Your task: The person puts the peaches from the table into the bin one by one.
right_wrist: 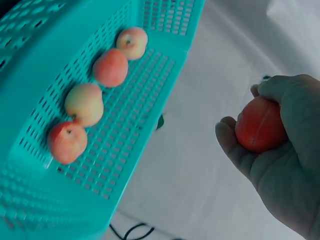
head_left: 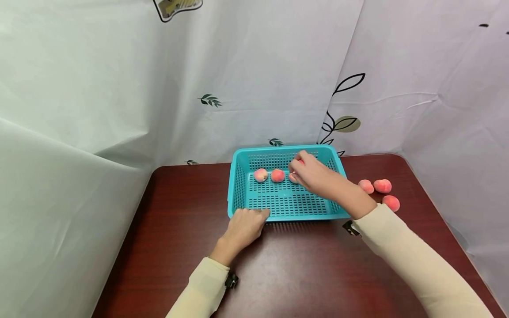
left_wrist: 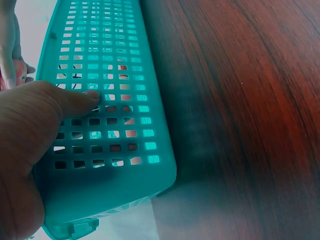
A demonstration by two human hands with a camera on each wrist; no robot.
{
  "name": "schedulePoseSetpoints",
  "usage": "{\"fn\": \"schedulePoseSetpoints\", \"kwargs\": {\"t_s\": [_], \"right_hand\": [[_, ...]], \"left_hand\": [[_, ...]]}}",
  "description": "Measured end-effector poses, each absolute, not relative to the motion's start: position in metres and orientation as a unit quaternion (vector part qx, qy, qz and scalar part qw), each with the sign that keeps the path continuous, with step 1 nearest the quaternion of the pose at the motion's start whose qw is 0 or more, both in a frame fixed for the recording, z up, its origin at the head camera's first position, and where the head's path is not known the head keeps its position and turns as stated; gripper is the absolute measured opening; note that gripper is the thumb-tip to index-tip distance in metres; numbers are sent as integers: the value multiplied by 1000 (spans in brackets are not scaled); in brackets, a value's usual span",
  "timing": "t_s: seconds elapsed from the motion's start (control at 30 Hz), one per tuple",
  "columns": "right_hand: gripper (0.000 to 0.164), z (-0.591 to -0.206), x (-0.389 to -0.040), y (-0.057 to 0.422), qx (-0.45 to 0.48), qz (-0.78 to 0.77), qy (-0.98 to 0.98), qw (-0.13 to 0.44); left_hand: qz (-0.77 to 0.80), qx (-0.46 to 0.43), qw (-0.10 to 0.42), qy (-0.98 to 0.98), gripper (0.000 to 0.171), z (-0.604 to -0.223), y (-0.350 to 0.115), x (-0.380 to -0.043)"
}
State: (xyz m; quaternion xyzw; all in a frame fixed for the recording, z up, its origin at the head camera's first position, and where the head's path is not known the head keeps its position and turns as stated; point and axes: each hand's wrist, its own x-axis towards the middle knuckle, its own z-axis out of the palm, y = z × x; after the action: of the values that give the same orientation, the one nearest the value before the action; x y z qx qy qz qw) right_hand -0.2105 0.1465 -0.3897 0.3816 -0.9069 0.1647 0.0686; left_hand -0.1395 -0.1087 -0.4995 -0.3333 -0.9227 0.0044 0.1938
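A turquoise plastic basket with slotted sides stands at the back of the table. My left hand grips its near rim by the left corner; in the left wrist view the thumb lies against the outer wall, while the other fingers are hidden. Over the basket's right half, my right hand holds a red peach, its fingers curled around it. Several peaches, one of them pale pink, sit in a row along the basket's far side, partly hidden by the right hand in the head view.
Right of the basket, three more peaches, including a red one, lie on the dark red wooden table. White sheeting with leaf prints hangs behind the table and at both sides.
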Motion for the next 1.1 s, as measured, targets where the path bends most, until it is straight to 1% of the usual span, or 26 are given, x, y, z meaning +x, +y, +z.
{"fn": "schedulePoseSetpoints", "kwargs": {"t_s": [0.13,0.3,0.43,0.6,0.7,0.87,0.97,1.03,1.1], "right_hand": [[11,-392,-212,132,410,166,-894,71],[7,-392,-213,117,433,156,-886,59],[8,-395,-219,107,462,154,-871,62],[12,-399,-226,98,470,163,-867,27],[12,-402,-229,94,465,153,-872,11],[12,-406,-233,84,482,124,-867,17],[8,-409,-238,77,497,113,-860,13],[7,-411,-241,73,503,104,-858,2],[9,-412,-244,69,504,98,-858,-21]], "left_hand": [[8,-332,193,-923,28,-497,-108,-139],[2,-341,213,-916,31,-497,-107,-139],[-2,-344,227,-911,33,-496,-107,-138],[-4,-343,240,-908,37,-495,-107,-138],[-7,-346,234,-909,37,-496,-107,-138],[-5,-341,214,-915,37,-499,-105,-140],[0,-337,204,-919,38,-500,-106,-141],[1,-336,202,-920,39,-500,-107,-140],[-1,-338,203,-919,40,-499,-108,-140]]}}
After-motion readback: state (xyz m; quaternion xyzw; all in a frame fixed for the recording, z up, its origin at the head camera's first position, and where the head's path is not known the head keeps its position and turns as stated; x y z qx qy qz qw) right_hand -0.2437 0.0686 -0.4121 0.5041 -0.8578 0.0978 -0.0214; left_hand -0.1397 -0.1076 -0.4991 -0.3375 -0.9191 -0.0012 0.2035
